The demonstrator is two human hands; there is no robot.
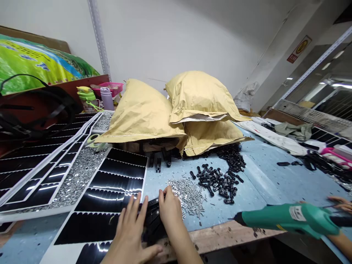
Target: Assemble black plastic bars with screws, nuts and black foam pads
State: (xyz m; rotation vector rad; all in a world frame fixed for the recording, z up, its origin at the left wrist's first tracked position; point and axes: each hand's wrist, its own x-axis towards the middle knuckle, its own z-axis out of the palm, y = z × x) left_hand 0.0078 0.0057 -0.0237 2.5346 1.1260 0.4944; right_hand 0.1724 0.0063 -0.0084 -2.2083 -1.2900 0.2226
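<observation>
My left hand (pixel 130 229) has its fingers stretched and spread over the lower edge of a sheet of black stickers (pixel 110 194), beside a black part with silver screw heads (pixel 151 216). At that part's upper right, my right hand (pixel 171 209) has its fingers curled against it; the fingertips are partly hidden. The part's lower end lies between both hands, in shadow. Just beyond the right hand is a pile of silver screws (pixel 192 196), with small washers at its upper left. Farther right is a heap of small black plastic pieces (pixel 220 181).
A green electric screwdriver (pixel 286 220) points left at the table's front edge, near another person's hand (pixel 342 204). Large yellow paper sacks (pixel 148 113) stand at the back. To the left are a tray of washers (pixel 74 176), more sticker sheets, and a purple bottle (pixel 106 98).
</observation>
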